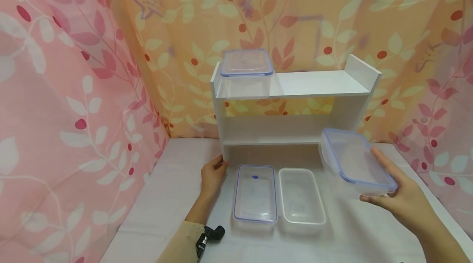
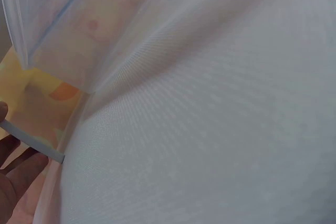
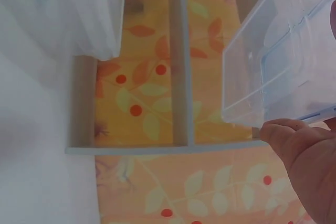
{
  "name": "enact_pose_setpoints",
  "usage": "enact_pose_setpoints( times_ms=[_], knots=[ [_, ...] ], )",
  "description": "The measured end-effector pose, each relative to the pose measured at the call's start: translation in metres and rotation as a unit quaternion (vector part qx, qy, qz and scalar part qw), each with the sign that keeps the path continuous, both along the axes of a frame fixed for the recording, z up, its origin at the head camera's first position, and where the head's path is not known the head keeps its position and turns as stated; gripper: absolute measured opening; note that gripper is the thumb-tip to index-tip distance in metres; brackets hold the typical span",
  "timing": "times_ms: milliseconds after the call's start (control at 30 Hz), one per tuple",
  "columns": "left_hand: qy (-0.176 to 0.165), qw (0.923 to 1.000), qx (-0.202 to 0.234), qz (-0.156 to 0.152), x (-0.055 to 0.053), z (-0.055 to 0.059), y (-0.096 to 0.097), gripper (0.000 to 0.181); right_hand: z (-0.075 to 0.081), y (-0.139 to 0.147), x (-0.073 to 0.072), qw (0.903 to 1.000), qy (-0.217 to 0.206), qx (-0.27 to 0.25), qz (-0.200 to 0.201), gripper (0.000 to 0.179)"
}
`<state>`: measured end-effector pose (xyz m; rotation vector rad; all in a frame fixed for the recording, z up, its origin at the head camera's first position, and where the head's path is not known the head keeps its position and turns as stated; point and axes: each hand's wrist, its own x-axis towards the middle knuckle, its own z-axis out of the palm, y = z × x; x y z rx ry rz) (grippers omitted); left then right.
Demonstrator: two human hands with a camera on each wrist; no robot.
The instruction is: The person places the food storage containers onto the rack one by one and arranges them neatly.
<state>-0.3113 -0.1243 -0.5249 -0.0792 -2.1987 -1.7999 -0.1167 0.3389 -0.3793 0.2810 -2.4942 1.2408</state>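
Observation:
My right hand (image 1: 410,201) grips a clear plastic food container (image 1: 360,160) with a blue-edged lid, thumb below and fingers over the lid. The container is tilted in front of the right side of a white two-tier shelf (image 1: 273,129). With thumb and fingers, my left hand (image 1: 213,174) pinches the lower front edge of the shelf's left side panel (image 2: 34,142). Between the hands, a second lidded container (image 1: 256,193) lies on the table, beside a container (image 1: 302,197) without a blue-edged lid. Seen from the right wrist, the held container (image 3: 273,66) overlaps the shelf.
Another lidded container (image 1: 246,72) stands on the left of the shelf's top board (image 1: 318,82). A white cloth covers the table (image 1: 166,197). Patterned curtains (image 1: 177,49) hang close behind the shelf and along both sides.

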Motion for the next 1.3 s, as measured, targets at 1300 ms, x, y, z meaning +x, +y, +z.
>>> enact_pose_setpoints(
  times_ms=[1300],
  knots=[
    [-0.01,0.9999,0.012,0.005,0.0,0.001,0.001,0.041,0.098,-0.01,-0.017,0.996,0.064,-0.049,0.038,0.109]
  ],
)
